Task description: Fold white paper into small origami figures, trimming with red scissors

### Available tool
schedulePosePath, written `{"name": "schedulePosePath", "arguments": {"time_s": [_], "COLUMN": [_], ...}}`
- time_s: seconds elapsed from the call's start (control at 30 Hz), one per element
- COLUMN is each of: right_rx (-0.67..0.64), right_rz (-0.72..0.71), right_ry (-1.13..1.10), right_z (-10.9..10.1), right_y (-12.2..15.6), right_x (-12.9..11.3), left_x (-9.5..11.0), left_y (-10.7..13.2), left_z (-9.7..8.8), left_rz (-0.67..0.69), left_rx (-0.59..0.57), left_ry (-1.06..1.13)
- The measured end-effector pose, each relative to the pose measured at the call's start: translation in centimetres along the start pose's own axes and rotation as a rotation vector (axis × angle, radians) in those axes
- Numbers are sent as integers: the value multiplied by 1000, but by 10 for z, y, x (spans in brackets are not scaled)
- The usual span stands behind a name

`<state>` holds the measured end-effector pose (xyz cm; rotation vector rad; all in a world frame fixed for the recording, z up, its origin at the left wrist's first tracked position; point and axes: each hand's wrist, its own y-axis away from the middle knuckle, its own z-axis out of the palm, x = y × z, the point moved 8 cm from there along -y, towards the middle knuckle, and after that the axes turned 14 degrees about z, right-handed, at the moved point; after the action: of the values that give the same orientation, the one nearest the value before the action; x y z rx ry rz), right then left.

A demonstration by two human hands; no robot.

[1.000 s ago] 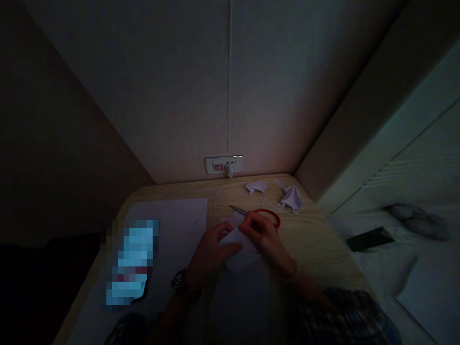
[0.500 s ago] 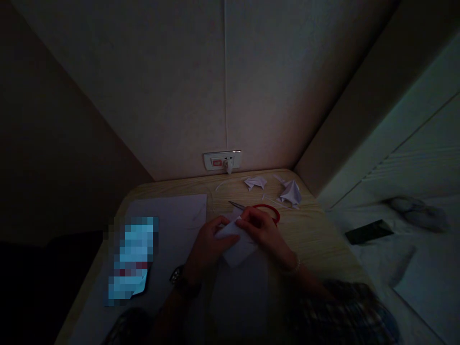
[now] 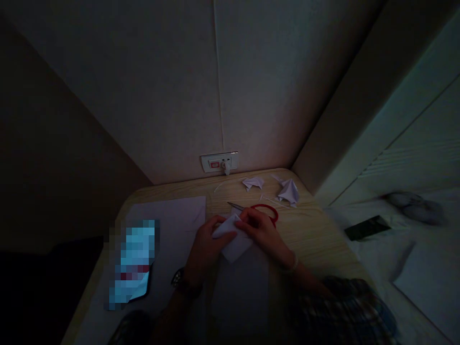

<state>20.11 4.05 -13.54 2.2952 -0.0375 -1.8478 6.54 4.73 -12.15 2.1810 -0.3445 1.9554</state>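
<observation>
In dim light, my left hand [image 3: 204,247] and my right hand [image 3: 261,231] both pinch a small folded piece of white paper [image 3: 233,238] just above the wooden table [image 3: 316,235]. The left fingers grip its left edge, and the right fingers press on its upper right corner. Red-handled scissors [image 3: 260,212] lie on the table just behind my right hand, their blades pointing left.
Two folded paper figures [image 3: 254,182] [image 3: 288,191] and thin paper strips sit near the back edge. A large white sheet [image 3: 168,215] lies at left, beside a lit phone screen [image 3: 133,261]. A wall socket [image 3: 219,162] is behind. A bed with a dark phone [image 3: 366,227] is at right.
The hands and the paper have shifted slightly away from me and the paper's fold has been turned a little; the view has drifted to the right.
</observation>
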Motion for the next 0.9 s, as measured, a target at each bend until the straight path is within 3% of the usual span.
{"name": "schedulePosePath", "arguments": {"time_s": [0.9], "right_rx": [-57], "right_rz": [117], "right_ry": [-62], "right_z": [4], "right_y": [-10], "right_x": [20], "left_x": [-2], "left_y": [0], "left_z": [-4], "left_rz": [36], "left_rx": [114], "left_ry": [-19]}}
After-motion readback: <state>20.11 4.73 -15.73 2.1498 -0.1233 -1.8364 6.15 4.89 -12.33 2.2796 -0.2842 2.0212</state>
